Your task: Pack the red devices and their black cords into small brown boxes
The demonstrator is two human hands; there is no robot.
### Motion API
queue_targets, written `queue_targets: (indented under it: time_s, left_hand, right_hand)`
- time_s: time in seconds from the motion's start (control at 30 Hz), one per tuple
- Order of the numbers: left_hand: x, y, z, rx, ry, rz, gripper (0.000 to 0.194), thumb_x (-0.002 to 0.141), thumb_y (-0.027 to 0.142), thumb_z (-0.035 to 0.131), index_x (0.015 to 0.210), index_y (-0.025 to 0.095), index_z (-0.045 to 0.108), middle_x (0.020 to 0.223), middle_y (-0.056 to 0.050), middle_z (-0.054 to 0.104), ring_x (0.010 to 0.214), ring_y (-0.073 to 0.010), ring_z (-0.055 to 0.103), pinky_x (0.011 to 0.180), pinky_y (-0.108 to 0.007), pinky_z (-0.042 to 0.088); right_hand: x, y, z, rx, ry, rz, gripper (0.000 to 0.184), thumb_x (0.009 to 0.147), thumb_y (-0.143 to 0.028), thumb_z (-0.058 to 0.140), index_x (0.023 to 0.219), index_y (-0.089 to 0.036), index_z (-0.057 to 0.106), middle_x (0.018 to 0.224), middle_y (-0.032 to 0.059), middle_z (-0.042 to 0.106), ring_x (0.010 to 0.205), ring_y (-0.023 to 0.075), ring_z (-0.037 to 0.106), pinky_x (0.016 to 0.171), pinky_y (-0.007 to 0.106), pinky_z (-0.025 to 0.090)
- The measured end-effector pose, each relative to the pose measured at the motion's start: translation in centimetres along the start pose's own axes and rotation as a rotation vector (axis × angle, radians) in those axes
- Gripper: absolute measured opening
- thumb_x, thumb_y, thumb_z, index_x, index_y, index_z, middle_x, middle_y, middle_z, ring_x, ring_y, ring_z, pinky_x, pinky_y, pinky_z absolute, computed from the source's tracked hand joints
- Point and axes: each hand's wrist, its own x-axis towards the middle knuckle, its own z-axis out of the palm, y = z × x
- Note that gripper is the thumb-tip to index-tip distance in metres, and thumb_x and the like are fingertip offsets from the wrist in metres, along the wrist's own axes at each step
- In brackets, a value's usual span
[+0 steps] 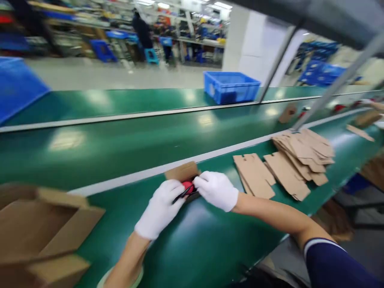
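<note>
A small brown cardboard box with its flap raised stands on the green bench in front of me. At its opening is a red, rounded object with black parts; its kind is not clear. My left hand, in a white glove, is closed on the black part at the left side. My right hand, gloved too, pinches at the right edge of the box opening. Its fingertips hide what they grip. Both hands touch the box area, and the box's lower part is mostly covered.
Flat cardboard blanks and a heap of folded cardboard lie to the right. A large open carton is at the left. Beyond a white rail runs a green belt; a blue crate sits behind it. A metal post rises at right.
</note>
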Motion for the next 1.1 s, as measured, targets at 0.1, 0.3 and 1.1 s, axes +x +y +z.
queue_targets:
  time_s: [0.1,0.3,1.1]
  left_hand:
    - [0.2,-0.5,0.4,-0.020,-0.063,-0.098,0.011,0.086,0.015,0.049,0.083,0.017,0.059,0.093,-0.006,0.058,0.088,-0.0197,0.051,0.078,-0.034,0.045]
    - [0.0,-0.4,1.0,0.009,-0.036,-0.075,0.014,0.088,0.024,0.056,0.078,0.015,0.057,0.093,-0.007,0.056,0.090,-0.0204,0.050,0.078,-0.035,0.045]
    - [0.4,0.3,2.0,0.209,0.004,0.072,0.009,0.090,0.016,0.053,0.083,0.014,0.058,0.089,-0.004,0.063,0.107,-0.0277,0.052,0.076,-0.038,0.046]
  right_hand:
    - [0.9,0.1,-0.1,-0.185,0.024,0.037,0.021,0.096,-0.016,0.035,0.096,-0.019,0.056,0.079,0.0026,0.053,0.066,0.0175,0.050,0.054,0.032,0.027]
    - [1.6,-0.6,0.0,-0.374,-0.003,0.162,0.021,0.096,-0.013,0.032,0.095,-0.017,0.053,0.077,0.0051,0.050,0.065,0.0178,0.051,0.051,0.032,0.021]
    - [1.8,-0.7,-1.6,-0.442,-0.064,0.101,0.022,0.089,-0.006,0.032,0.089,-0.014,0.052,0.074,0.0066,0.050,0.064,0.0196,0.052,0.050,0.029,0.028]
